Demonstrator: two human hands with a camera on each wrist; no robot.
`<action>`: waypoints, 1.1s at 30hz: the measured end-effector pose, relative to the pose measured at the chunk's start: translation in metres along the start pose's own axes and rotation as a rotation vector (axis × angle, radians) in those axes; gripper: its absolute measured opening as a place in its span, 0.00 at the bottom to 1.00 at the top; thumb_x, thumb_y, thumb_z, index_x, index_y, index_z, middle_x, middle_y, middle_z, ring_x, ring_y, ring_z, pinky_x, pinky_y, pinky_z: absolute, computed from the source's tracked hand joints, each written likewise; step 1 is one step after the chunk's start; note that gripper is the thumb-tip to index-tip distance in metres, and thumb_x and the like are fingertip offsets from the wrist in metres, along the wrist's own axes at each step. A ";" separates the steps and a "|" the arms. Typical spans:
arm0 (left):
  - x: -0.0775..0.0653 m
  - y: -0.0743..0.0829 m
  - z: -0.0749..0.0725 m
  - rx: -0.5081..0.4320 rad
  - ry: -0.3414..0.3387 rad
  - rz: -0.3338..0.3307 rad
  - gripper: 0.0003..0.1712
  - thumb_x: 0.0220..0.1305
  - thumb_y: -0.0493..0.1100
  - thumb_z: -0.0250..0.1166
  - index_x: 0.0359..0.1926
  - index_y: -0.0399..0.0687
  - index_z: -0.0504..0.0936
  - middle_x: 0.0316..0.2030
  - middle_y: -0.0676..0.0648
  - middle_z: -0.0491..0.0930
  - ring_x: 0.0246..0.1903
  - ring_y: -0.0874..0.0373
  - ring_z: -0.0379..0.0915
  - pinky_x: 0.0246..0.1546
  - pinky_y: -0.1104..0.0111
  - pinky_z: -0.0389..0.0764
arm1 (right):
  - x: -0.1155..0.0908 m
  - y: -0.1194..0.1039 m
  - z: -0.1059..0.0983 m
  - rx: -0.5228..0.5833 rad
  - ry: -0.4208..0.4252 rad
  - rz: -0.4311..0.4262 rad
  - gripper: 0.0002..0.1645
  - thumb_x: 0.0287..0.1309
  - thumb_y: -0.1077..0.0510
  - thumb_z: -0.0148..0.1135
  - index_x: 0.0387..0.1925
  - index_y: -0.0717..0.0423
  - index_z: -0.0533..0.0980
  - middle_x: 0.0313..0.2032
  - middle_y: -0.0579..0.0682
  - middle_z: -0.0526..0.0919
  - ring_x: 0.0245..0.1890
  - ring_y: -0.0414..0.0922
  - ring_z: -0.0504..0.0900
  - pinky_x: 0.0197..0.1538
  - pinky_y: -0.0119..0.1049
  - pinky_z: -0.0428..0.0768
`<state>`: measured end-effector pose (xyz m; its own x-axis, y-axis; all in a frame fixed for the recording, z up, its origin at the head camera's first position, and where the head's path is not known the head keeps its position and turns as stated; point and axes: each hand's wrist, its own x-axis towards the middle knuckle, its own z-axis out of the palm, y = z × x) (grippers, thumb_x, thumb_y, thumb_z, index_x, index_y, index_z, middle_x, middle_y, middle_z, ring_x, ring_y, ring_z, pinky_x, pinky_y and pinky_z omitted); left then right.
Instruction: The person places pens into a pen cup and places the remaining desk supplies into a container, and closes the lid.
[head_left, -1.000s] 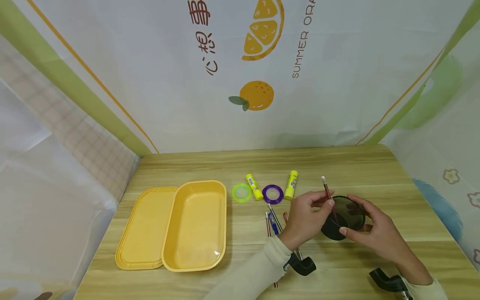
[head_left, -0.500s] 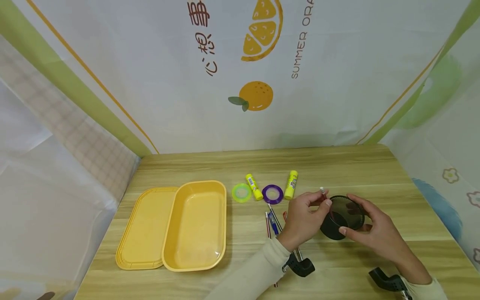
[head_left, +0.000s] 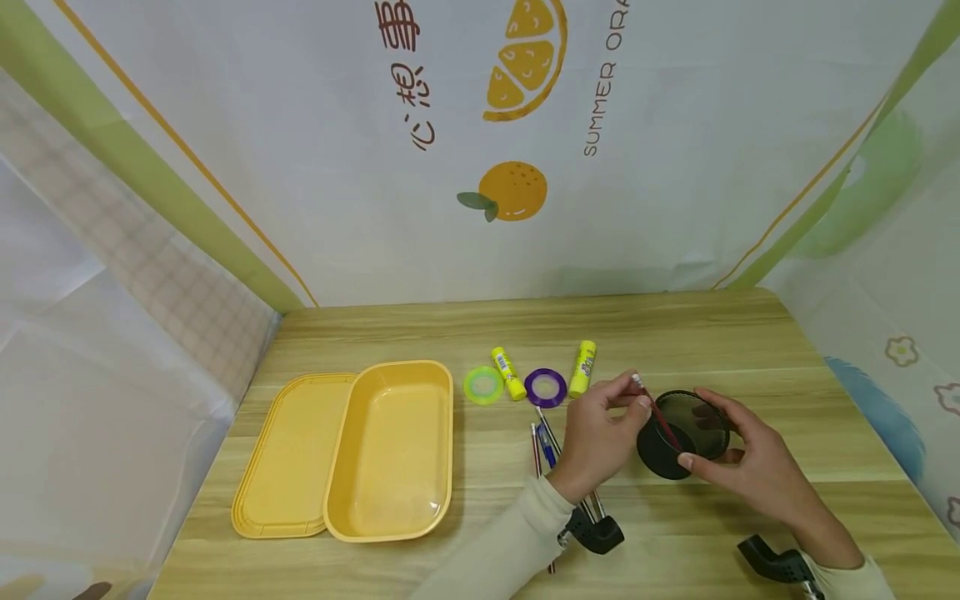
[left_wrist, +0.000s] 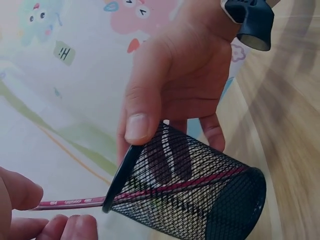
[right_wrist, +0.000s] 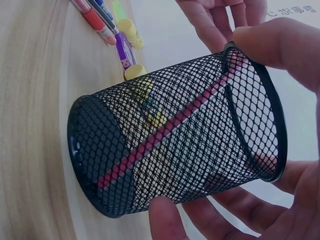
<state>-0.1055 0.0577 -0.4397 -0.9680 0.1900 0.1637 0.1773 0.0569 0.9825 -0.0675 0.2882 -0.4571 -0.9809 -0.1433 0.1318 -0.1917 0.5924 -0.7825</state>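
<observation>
A black mesh pen holder (head_left: pixel 658 460) is tilted in my right hand (head_left: pixel 761 462), thumb at its rim and fingers round its side. The red pencil (head_left: pixel 663 423) stands aslant inside it. In the left wrist view the pencil (left_wrist: pixel 75 203) leans on the rim, its lower end reaching the base. My left hand (head_left: pixel 597 433) is beside the holder, thumb and fingers parted about the pencil's eraser end. In the right wrist view the holder (right_wrist: pixel 95 125) fills the middle, and the right thumb hides the pencil's top.
Left of my hands lie several pencils and pens (head_left: pixel 546 446), partly under the left arm. Behind them are two yellow glue sticks (head_left: pixel 508 373), a purple tape roll (head_left: pixel 529 387) and a green one (head_left: pixel 468 386). A yellow box (head_left: pixel 390 450) and its lid (head_left: pixel 292 450) are farther left.
The pencil has sunk deeper into the pen holder and now leans more to the left. My left hand has shifted slightly left and its fingers have loosened. The right hand has stayed in place.
</observation>
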 end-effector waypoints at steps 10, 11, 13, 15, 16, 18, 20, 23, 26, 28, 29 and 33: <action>-0.002 0.000 -0.019 -0.017 0.042 -0.044 0.21 0.74 0.45 0.67 0.65 0.53 0.85 0.54 0.52 0.88 0.52 0.68 0.83 0.48 0.77 0.84 | -0.002 0.000 -0.001 0.068 -0.043 0.040 0.55 0.60 0.57 0.78 0.82 0.50 0.59 0.73 0.67 0.66 0.24 0.44 0.86 0.25 0.37 0.83; -0.002 0.001 -0.021 -0.015 0.043 -0.043 0.20 0.74 0.46 0.67 0.64 0.53 0.85 0.55 0.53 0.88 0.52 0.67 0.83 0.48 0.77 0.84 | -0.002 0.000 -0.001 0.069 -0.044 0.042 0.55 0.60 0.57 0.78 0.82 0.50 0.58 0.73 0.67 0.66 0.23 0.45 0.86 0.25 0.37 0.82; -0.003 0.001 -0.023 -0.014 0.045 -0.037 0.20 0.74 0.46 0.68 0.64 0.54 0.85 0.55 0.53 0.87 0.52 0.67 0.83 0.49 0.77 0.85 | -0.002 0.000 -0.002 0.070 -0.044 0.046 0.55 0.60 0.57 0.79 0.82 0.50 0.59 0.72 0.66 0.67 0.23 0.44 0.86 0.25 0.36 0.82; -0.005 0.001 -0.025 -0.010 0.048 -0.030 0.19 0.74 0.46 0.68 0.63 0.53 0.85 0.55 0.52 0.87 0.52 0.66 0.84 0.49 0.76 0.85 | -0.002 0.000 -0.002 0.072 -0.045 0.046 0.55 0.60 0.57 0.79 0.82 0.50 0.59 0.72 0.65 0.68 0.22 0.45 0.85 0.25 0.36 0.82; -0.005 0.001 -0.026 -0.007 0.051 -0.028 0.19 0.74 0.45 0.68 0.63 0.53 0.86 0.54 0.52 0.87 0.52 0.65 0.84 0.49 0.76 0.85 | -0.002 0.000 -0.002 0.074 -0.046 0.047 0.54 0.60 0.57 0.78 0.82 0.49 0.59 0.72 0.66 0.67 0.21 0.45 0.84 0.24 0.36 0.81; -0.007 0.001 -0.028 0.004 0.054 -0.026 0.18 0.73 0.44 0.69 0.62 0.53 0.86 0.54 0.51 0.87 0.52 0.65 0.84 0.49 0.76 0.85 | -0.002 0.000 -0.002 0.075 -0.049 0.047 0.55 0.61 0.57 0.78 0.82 0.49 0.58 0.73 0.66 0.67 0.19 0.46 0.83 0.24 0.36 0.81; -0.009 0.002 -0.030 0.018 0.049 -0.026 0.18 0.73 0.44 0.69 0.61 0.53 0.86 0.54 0.51 0.87 0.52 0.65 0.84 0.49 0.76 0.85 | -0.001 0.000 -0.003 0.072 -0.049 0.045 0.55 0.61 0.57 0.78 0.82 0.49 0.58 0.73 0.67 0.67 0.18 0.46 0.82 0.23 0.36 0.80; -0.014 0.002 -0.035 0.035 0.029 -0.027 0.17 0.74 0.45 0.69 0.61 0.53 0.86 0.57 0.50 0.86 0.52 0.65 0.83 0.49 0.75 0.85 | 0.000 0.000 -0.004 0.049 -0.041 0.034 0.55 0.60 0.56 0.79 0.82 0.49 0.59 0.73 0.68 0.67 0.23 0.41 0.83 0.24 0.36 0.81; -0.021 0.002 -0.043 0.051 0.008 -0.037 0.17 0.74 0.45 0.68 0.61 0.53 0.85 0.58 0.50 0.85 0.52 0.64 0.82 0.49 0.74 0.85 | 0.000 0.001 -0.003 0.025 -0.028 0.019 0.54 0.59 0.56 0.79 0.81 0.49 0.60 0.71 0.66 0.69 0.37 0.31 0.82 0.27 0.36 0.82; -0.026 0.002 -0.048 0.062 -0.001 -0.047 0.18 0.74 0.45 0.68 0.61 0.53 0.85 0.57 0.51 0.85 0.52 0.64 0.81 0.50 0.74 0.85 | 0.000 0.001 -0.003 0.012 -0.019 0.013 0.54 0.59 0.55 0.80 0.81 0.49 0.61 0.69 0.63 0.72 0.46 0.27 0.79 0.29 0.35 0.84; -0.029 0.001 -0.051 0.067 -0.002 -0.055 0.18 0.74 0.45 0.68 0.61 0.53 0.85 0.56 0.51 0.85 0.52 0.64 0.81 0.49 0.74 0.84 | 0.000 0.001 -0.003 0.010 -0.016 0.013 0.54 0.59 0.55 0.80 0.81 0.49 0.61 0.68 0.62 0.73 0.48 0.26 0.78 0.30 0.35 0.84; -0.039 0.000 -0.060 0.085 0.005 -0.090 0.19 0.73 0.44 0.69 0.63 0.54 0.84 0.56 0.52 0.84 0.50 0.65 0.80 0.48 0.74 0.84 | -0.001 0.002 -0.003 0.019 -0.025 0.025 0.54 0.59 0.55 0.80 0.81 0.48 0.61 0.68 0.62 0.73 0.41 0.30 0.82 0.29 0.35 0.83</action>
<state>-0.0787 -0.0081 -0.4412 -0.9815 0.1757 0.0758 0.1040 0.1569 0.9821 -0.0667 0.2916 -0.4569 -0.9841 -0.1484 0.0975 -0.1665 0.5812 -0.7965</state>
